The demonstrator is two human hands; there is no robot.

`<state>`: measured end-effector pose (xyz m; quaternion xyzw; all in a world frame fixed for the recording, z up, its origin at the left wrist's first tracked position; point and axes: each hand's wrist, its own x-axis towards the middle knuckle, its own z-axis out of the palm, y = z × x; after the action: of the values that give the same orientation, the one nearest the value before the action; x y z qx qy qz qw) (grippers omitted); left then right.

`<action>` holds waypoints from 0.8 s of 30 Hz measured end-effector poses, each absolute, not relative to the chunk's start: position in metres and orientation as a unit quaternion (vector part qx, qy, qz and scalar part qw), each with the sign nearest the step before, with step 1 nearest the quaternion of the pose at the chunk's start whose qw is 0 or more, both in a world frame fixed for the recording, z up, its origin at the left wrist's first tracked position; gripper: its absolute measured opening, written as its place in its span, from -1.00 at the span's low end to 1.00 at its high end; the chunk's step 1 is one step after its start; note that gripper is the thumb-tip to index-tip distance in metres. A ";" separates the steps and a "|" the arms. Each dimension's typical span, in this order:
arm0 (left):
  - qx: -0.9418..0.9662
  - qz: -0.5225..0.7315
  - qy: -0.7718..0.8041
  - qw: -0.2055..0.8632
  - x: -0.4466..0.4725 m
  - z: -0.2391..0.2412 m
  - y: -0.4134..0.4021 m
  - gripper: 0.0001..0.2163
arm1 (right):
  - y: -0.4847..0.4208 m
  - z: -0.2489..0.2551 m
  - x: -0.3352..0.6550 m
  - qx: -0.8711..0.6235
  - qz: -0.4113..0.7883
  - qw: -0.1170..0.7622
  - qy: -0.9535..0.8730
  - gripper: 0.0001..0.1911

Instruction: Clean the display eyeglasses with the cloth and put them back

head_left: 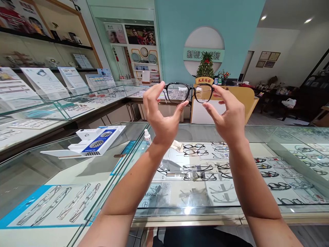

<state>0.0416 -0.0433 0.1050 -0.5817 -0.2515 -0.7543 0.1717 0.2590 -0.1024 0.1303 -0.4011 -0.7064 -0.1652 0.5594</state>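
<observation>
Held up above the glass counter is a pair of black-rimmed eyeglasses (191,88), lenses upright and facing away from or toward me; I cannot tell which. My left hand (161,111) pinches the frame's left end, its thumb below the left lens. At the right end, fingers and thumb of my right hand (228,111) grip the rim and hinge. Beneath my hands, a folded pale cloth (177,146) and a small white bottle (147,137) rest on the glass counter (200,214). Several pairs of glasses (199,175) show under the glass.
An opened white and blue box (96,142) lies on the left counter. Metal-framed glasses (77,204) sit inside that case. Upright sign cards (43,82) line the far-left display. Beyond stands a yellow and white reception desk (231,103) with a potted plant (205,67).
</observation>
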 end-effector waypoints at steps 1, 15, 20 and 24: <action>-0.587 -0.751 -0.248 0.173 0.040 0.104 -0.043 -0.28 | -0.101 0.130 0.259 -0.399 -0.170 0.560 -0.706 -0.41; -0.616 -0.749 -0.208 0.125 0.037 0.104 -0.029 -0.26 | -0.104 0.129 0.256 -0.368 -0.173 0.597 -0.692 -0.41; -0.625 -0.756 -0.177 0.083 0.038 0.104 -0.019 -0.24 | -0.111 0.131 0.252 -0.353 -0.164 0.621 -0.680 -0.47; -0.634 -0.755 -0.156 0.061 0.037 0.104 -0.011 -0.22 | -0.117 0.133 0.248 -0.336 -0.165 0.650 -0.661 -0.62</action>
<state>0.0373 -0.0113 0.1043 -0.6337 -0.1561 -0.7552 0.0609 0.2477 -0.1174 0.1328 -0.3357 -0.6615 -0.1654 0.6499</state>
